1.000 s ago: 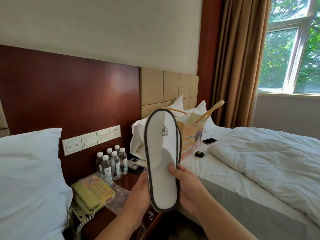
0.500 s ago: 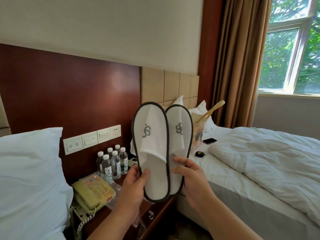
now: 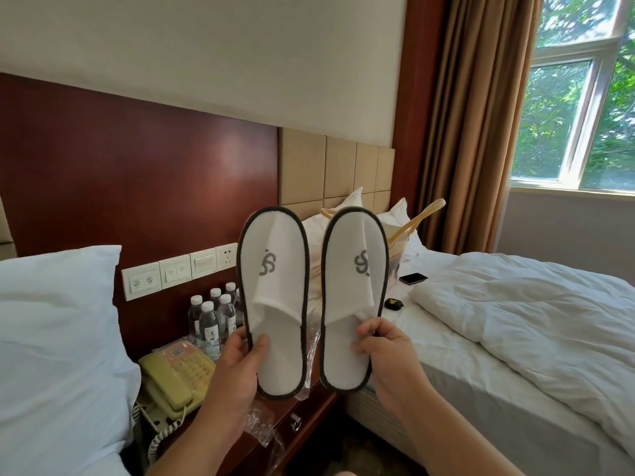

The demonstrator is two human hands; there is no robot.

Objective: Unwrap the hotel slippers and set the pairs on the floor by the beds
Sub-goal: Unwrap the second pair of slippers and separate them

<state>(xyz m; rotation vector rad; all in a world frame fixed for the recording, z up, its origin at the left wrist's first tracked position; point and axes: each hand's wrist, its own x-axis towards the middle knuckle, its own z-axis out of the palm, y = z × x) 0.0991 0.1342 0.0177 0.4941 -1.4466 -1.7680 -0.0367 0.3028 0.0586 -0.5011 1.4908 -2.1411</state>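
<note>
Two white hotel slippers with dark grey trim and a grey logo stand upright in front of me, toes up, side by side with a small gap. My left hand (image 3: 237,367) grips the heel end of the left slipper (image 3: 275,297), thumb on its insole. My right hand (image 3: 388,355) pinches the right slipper (image 3: 354,297) at its right edge near the strap opening. Both slippers are bare of wrapping. A clear plastic wrapper (image 3: 257,420) lies crumpled on the nightstand below them.
A dark wooden nightstand (image 3: 309,403) sits between two white beds and carries a yellow telephone (image 3: 171,376) and several water bottles (image 3: 213,317). On the right bed (image 3: 515,338) lie a bag (image 3: 402,245), a phone (image 3: 413,278) and a small black case (image 3: 393,303). Floor shows below the nightstand.
The stacked slippers have been separated: one second ago they were held together edge-on, now each hand holds one and they are apart, tops facing me.
</note>
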